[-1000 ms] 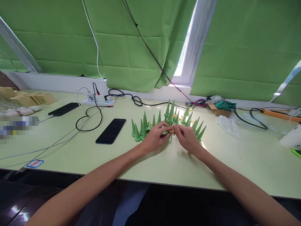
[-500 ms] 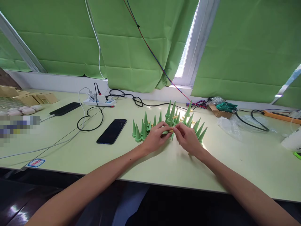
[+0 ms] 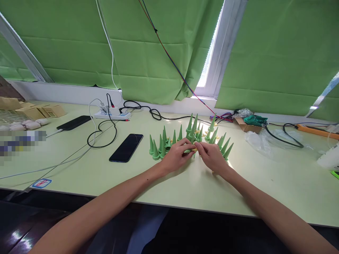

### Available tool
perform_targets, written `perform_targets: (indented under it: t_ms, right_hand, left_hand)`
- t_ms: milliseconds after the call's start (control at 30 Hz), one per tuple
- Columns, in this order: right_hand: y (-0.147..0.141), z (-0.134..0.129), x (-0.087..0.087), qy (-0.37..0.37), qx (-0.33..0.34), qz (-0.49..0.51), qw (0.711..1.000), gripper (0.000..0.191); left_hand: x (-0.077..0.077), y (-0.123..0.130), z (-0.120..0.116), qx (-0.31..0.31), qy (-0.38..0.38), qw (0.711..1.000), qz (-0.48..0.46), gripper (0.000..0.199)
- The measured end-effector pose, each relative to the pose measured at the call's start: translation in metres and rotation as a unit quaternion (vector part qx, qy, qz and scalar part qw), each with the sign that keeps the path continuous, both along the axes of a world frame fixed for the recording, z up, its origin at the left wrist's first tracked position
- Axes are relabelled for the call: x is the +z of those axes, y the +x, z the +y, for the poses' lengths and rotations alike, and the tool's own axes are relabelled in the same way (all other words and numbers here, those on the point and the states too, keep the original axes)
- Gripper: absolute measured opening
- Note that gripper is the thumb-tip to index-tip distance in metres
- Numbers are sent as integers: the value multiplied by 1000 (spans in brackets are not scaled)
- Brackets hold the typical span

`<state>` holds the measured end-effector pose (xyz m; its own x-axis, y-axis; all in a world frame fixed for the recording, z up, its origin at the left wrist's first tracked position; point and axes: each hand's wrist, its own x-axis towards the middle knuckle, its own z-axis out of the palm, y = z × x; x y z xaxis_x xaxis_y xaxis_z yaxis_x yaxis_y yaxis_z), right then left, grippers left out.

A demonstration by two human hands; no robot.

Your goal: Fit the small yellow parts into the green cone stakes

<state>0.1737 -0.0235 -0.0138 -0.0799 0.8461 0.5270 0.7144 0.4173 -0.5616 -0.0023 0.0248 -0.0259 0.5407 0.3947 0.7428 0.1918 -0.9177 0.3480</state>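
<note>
Several green cones (image 3: 156, 151) stand on the pale green table around my hands, with small yellow pieces (image 3: 215, 131) among those at the back. My left hand (image 3: 177, 154) is closed on a green cone, mostly hidden by the fingers. Against its end, my right hand (image 3: 212, 156) pinches a small yellow piece (image 3: 195, 149). The fingertips of both hands meet in front of the cones, just above the table.
A black phone (image 3: 126, 147) lies left of the cones, and another phone (image 3: 73, 122) is farther left. Behind them is a power strip (image 3: 112, 113) with cables. An open carton (image 3: 247, 125) and clear plastic wrap (image 3: 258, 143) lie to the right.
The fingertips of my right hand have shifted slightly around the yellow piece. My left hand has barely moved.
</note>
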Motion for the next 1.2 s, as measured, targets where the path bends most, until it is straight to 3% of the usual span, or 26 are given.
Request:
perform_targets:
  t_ms: [267,600,1200]
  right_hand:
    - [-2,-2,1,-8,-9,28,1000,41]
    - [-2,-4,0,-47,44,53,997,23]
    - [-1,0,-1,-5,20,-2,1000,41]
  left_hand:
    - [1,0,1,13,-14,1000,-19,12]
    - [5,0,-1,34,-43,998,-25,13]
    - [2,0,-1,0,-25,1000,-1,16]
